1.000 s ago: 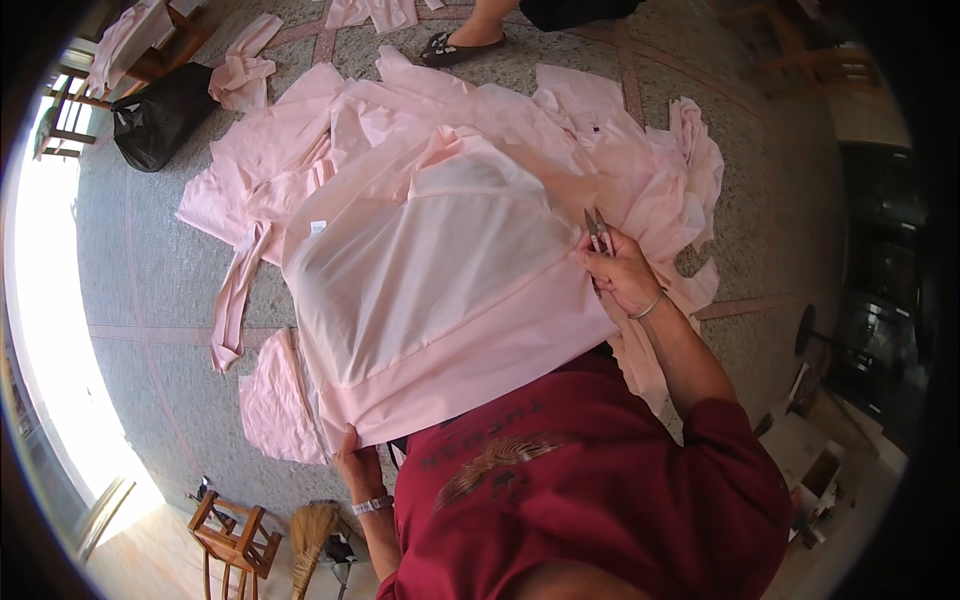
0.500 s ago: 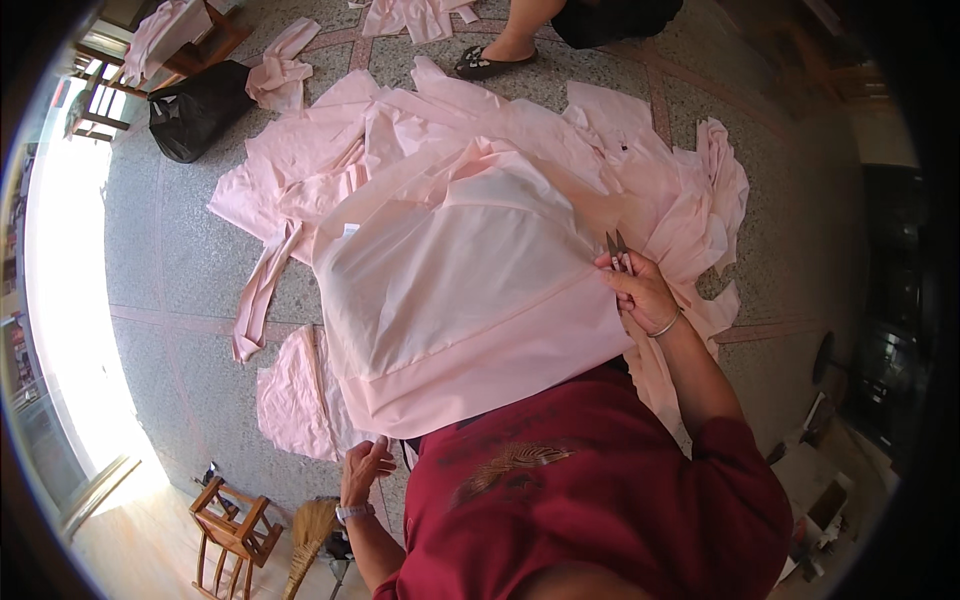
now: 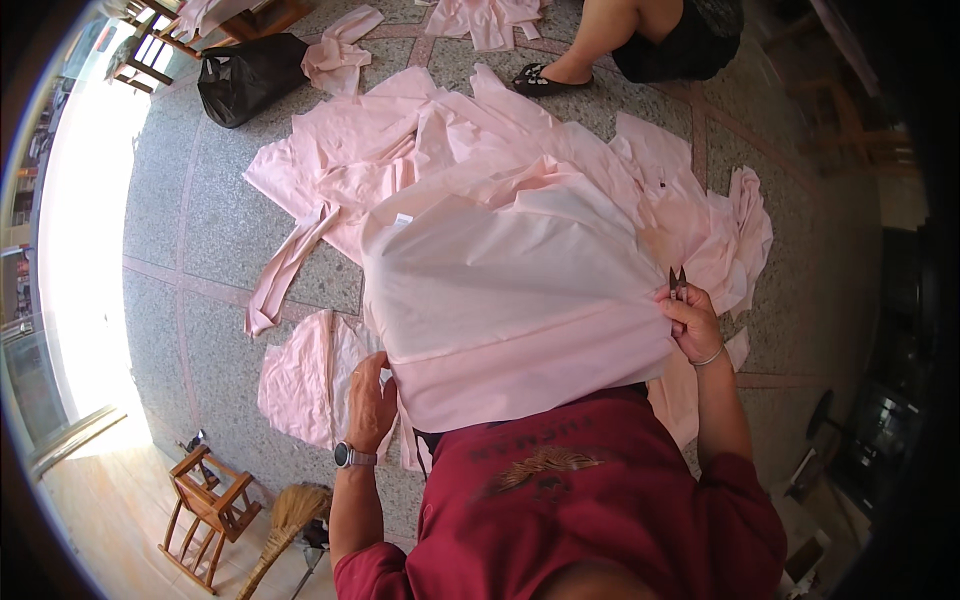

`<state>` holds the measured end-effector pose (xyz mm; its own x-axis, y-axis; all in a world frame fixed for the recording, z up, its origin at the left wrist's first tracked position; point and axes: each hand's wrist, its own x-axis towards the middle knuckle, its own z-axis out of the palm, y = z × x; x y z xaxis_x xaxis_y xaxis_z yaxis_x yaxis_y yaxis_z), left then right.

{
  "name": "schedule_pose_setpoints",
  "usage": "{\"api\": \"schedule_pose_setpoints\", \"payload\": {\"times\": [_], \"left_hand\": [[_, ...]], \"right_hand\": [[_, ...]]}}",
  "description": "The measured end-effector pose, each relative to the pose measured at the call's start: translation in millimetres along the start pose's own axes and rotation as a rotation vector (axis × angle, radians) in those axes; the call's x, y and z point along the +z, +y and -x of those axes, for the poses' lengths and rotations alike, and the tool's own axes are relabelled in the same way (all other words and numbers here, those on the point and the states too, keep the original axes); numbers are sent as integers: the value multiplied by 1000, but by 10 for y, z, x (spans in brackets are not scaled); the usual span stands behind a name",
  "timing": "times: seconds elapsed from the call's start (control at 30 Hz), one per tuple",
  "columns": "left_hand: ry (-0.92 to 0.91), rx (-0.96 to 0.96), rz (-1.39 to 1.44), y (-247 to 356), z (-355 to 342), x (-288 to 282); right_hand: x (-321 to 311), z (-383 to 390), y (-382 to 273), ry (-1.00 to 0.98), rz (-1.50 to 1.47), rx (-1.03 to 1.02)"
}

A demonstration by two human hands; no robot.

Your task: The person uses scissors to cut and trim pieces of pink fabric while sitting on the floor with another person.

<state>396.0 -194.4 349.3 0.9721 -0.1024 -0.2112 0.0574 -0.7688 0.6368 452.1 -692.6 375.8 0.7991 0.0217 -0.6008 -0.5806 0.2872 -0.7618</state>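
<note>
A pale pink cloth garment (image 3: 500,320) is spread over my lap, with a seam running across its lower part and a small white label at its upper left. My right hand (image 3: 695,325) is closed on a small pair of thread snips (image 3: 678,284), blades pointing up, and pinches the garment's right edge. At the lower left edge, my left hand (image 3: 371,408) has its fingers bent against the cloth and seems to grip it; the fingertips are partly hidden. Past my lap lies a heap of similar pink garments (image 3: 350,140) on the floor.
A loose pink piece (image 3: 300,380) lies left of my left hand. At lower left are a small wooden chair (image 3: 210,515) and a straw broom (image 3: 285,525). A black plastic bag (image 3: 250,78) sits at the far left. Another person's sandalled foot (image 3: 550,80) is beyond the heap.
My left hand has risen from below the garment's lower left corner to its left edge. My right hand still holds the snips and cloth. The whole view has shifted.
</note>
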Motion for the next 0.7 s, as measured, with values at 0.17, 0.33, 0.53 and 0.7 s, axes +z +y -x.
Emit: {"api": "schedule_pose_setpoints", "payload": {"times": [0.17, 0.33, 0.53, 0.7], "left_hand": [[153, -53, 86, 104, -118, 79], [183, 152, 36, 494, -58, -67], [-311, 383, -83, 931, -199, -83], [-330, 423, -272, 873, -182, -88]], "right_hand": [[63, 9, -93, 61, 31, -63], [80, -20, -166, 96, 75, -88], [124, -103, -119, 168, 146, -171], [155, -36, -174, 108, 197, -85]]}}
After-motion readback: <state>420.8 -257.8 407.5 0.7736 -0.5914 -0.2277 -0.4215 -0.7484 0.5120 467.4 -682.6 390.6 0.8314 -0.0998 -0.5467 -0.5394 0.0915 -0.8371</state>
